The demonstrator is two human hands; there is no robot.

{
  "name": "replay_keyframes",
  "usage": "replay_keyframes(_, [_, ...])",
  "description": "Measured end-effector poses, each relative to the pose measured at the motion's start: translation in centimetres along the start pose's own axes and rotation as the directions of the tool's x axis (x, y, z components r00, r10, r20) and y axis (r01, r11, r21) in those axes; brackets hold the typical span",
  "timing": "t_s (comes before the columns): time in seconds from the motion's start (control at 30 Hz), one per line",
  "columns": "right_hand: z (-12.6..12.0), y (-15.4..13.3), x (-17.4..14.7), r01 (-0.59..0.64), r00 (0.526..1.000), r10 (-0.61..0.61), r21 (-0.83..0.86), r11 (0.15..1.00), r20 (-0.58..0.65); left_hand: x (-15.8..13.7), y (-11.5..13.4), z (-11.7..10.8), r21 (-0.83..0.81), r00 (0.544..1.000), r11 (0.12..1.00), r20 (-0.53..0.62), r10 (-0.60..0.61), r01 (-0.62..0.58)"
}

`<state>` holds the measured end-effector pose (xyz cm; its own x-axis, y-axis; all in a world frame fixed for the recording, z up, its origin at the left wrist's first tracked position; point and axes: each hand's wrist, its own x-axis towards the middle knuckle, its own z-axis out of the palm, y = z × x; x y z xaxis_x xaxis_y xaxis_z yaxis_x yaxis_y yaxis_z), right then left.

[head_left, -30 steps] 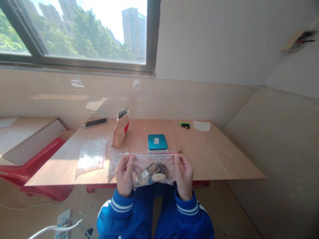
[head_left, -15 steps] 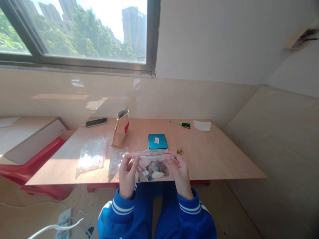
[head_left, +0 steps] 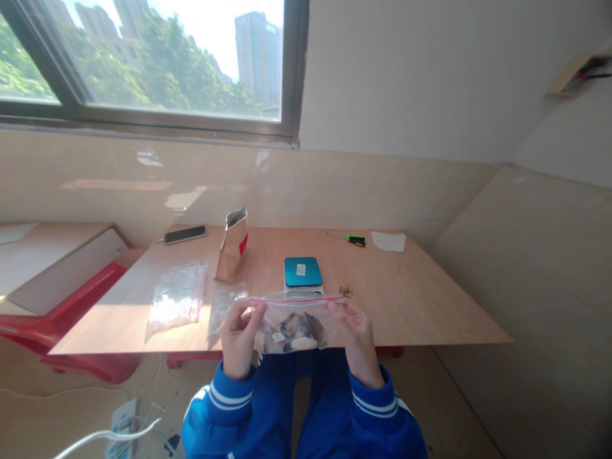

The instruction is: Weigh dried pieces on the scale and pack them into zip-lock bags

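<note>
Zip bag (head_left: 296, 330): being pinched by left hand (head_left: 240, 336) and right hand (head_left: 357, 335). Opposite ends are being held, seemingly for tautness.

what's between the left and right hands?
A clear zip bag of brown and pale pieces, held by left hand and right hand; head view.

We note a plain workroom corner: wood-topped table (head_left: 421, 306) carrying a screwdriver (head_left: 355, 238), red plastic seat (head_left: 102, 290) alongside, white cable (head_left: 112, 437) loose on the floor (head_left: 447, 408), glossy lower wall (head_left: 363, 185), window (head_left: 186, 124) giving onto trees (head_left: 176, 70) and tower blocks (head_left: 258, 60).
</note>
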<state>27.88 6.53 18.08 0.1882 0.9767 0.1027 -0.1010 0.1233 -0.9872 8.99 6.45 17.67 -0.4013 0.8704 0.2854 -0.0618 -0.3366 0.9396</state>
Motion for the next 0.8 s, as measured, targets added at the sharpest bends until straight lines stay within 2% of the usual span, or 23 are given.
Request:
replay_keyframes(0.17, [-0.2,0.1,-0.1,0.069,0.997,-0.073,-0.130,0.989,-0.028,0.0,-0.1,-0.1,-0.015,1.000,1.000,0.009,0.021,-0.021])
replay_keyframes(0.3, [0.0,0.1,-0.2,0.083,0.988,-0.105,-0.186,0.979,-0.111,-0.3,-0.2,0.0,-0.009,0.999,1.000,-0.024,0.024,-0.024])
replay_keyframes(0.5, [0.6,-0.6,-0.8,0.088,0.974,-0.116,-0.149,0.985,-0.196,-0.9,-0.1,0.4,-0.027,0.994,0.997,-0.091,0.063,-0.066])
replay_keyframes(0.6, [0.8,-0.9,-0.8,0.096,0.983,-0.101,-0.044,0.994,-0.152,-0.9,0.3,0.7,-0.026,0.996,0.999,-0.078,0.032,-0.035])
replay_keyframes(0.73, [1.2,-0.9,-0.8,0.071,0.997,-0.076,0.170,0.983,0.028,-0.9,0.8,1.1,-0.147,0.998,0.987,0.016,-0.064,0.066])
replay_keyframes(0.8, [1.6,-0.9,-0.9,0.010,0.994,-0.039,0.269,0.963,0.103,-1.0,0.9,1.3,-0.220,0.990,0.966,0.077,-0.121,0.136])
